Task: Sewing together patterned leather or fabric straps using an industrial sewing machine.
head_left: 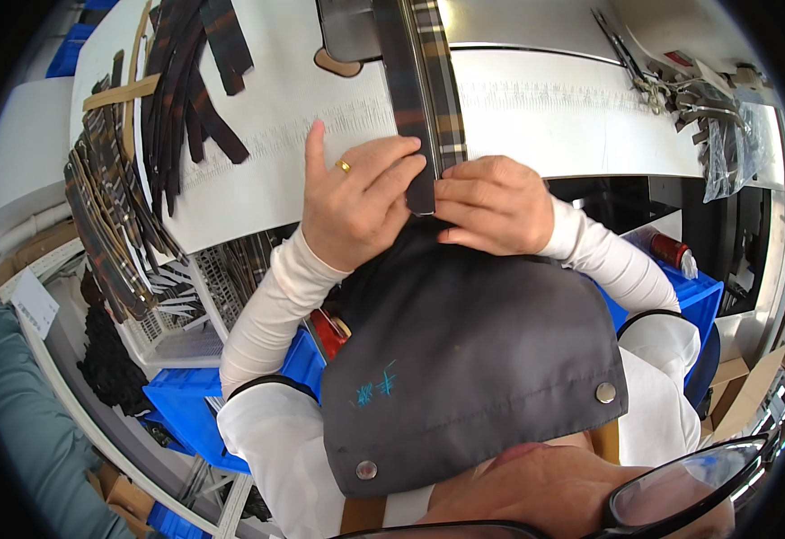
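Observation:
A long dark fabric strip (408, 112) with a faint rust check runs away from me up the white table. Along its right side lies a brown, black and white plaid strip (449, 108), with a thin shiny edge between the two. My left hand (356, 193), a gold ring on one finger, grips the dark strip near its close end. Its outermost finger sticks up, and its thumb is hidden. At the lower end of the plaid strip my right hand (491, 205) pinches the edge, fingertips together. The strips' ends overhang the table's near edge.
Bundled dark strips (172, 99) and tied plaid strips (109, 207) hang at the left. A dark machine plate (352, 31) stands at the back. Scissors-like tools (630, 58) and a clear plastic bag (732, 157) lie right. Blue bins (186, 418) and a white basket (163, 346) sit below.

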Demonstrator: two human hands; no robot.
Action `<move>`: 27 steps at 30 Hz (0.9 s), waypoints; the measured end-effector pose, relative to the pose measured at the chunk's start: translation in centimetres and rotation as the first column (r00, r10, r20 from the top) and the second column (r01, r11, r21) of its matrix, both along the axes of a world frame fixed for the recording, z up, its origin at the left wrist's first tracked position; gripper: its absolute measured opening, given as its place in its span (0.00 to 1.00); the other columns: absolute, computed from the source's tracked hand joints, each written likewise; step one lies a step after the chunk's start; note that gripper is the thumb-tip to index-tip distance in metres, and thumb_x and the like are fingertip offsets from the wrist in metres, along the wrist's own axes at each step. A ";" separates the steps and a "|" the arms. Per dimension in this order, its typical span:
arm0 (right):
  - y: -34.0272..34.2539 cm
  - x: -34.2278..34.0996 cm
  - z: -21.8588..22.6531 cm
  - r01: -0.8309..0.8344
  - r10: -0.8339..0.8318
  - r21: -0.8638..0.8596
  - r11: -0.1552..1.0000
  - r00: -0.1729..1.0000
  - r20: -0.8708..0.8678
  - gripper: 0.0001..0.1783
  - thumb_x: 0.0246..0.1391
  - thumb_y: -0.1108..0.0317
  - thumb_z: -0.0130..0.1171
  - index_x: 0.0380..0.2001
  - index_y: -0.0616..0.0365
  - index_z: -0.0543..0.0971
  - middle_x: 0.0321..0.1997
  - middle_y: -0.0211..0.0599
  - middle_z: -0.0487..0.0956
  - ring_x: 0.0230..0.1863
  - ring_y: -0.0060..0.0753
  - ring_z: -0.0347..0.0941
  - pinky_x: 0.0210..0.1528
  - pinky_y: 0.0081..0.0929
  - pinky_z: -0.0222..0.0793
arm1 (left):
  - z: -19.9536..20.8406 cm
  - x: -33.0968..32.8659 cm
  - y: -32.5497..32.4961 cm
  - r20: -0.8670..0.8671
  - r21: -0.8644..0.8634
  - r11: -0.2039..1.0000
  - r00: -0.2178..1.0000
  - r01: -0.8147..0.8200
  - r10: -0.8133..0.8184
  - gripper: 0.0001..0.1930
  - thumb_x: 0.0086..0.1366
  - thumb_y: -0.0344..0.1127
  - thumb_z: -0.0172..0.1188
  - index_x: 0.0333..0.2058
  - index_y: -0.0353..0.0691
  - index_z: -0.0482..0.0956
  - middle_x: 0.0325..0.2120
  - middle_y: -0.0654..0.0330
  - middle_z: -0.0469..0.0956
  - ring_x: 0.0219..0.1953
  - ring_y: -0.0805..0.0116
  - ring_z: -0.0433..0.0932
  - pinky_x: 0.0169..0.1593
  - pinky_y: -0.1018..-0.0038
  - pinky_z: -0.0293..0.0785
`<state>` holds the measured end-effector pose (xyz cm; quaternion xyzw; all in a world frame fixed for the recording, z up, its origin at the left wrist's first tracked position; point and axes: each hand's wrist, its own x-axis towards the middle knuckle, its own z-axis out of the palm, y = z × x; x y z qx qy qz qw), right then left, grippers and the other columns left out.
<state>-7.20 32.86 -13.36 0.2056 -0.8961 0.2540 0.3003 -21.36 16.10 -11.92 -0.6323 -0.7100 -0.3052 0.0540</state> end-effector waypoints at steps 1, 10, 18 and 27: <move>0.7 0.1 0.7 -0.047 0.055 -0.121 0.992 0.996 0.070 0.15 0.43 0.65 0.66 0.35 0.60 0.80 0.40 0.37 0.78 0.42 0.35 0.75 0.39 0.28 0.74 | 0.2 -0.1 -0.1 -0.025 -0.014 1.000 1.000 0.012 -0.012 0.13 0.49 0.28 0.61 0.37 0.44 0.79 0.41 0.69 0.77 0.41 0.72 0.78 0.63 0.45 0.39; 3.7 -2.0 1.6 0.154 -0.231 0.287 0.945 0.939 0.257 0.27 0.50 0.59 0.59 0.56 0.48 0.71 0.63 0.31 0.65 0.61 0.43 0.61 0.60 0.39 0.59 | 0.8 -0.2 -0.9 -0.053 -0.127 0.989 0.996 0.071 -0.078 0.17 0.49 0.28 0.61 0.40 0.52 0.80 0.46 0.71 0.75 0.45 0.73 0.76 0.60 0.38 0.43; 1.4 0.6 1.9 0.105 -0.158 0.183 0.978 0.940 0.303 0.31 0.45 0.61 0.61 0.56 0.50 0.72 0.61 0.35 0.68 0.59 0.43 0.62 0.58 0.40 0.62 | 0.6 -0.7 -0.9 -0.001 -0.116 0.991 0.997 0.072 -0.073 0.17 0.50 0.27 0.61 0.40 0.53 0.81 0.46 0.71 0.76 0.45 0.73 0.76 0.60 0.39 0.42; 1.6 0.4 2.2 0.075 -0.106 0.124 0.989 0.957 0.270 0.30 0.38 0.63 0.65 0.49 0.55 0.76 0.53 0.35 0.72 0.52 0.41 0.66 0.54 0.39 0.65 | 0.5 -0.8 -0.3 0.082 -0.102 0.993 0.996 0.055 -0.047 0.13 0.51 0.24 0.58 0.36 0.48 0.79 0.43 0.73 0.78 0.45 0.72 0.76 0.62 0.41 0.39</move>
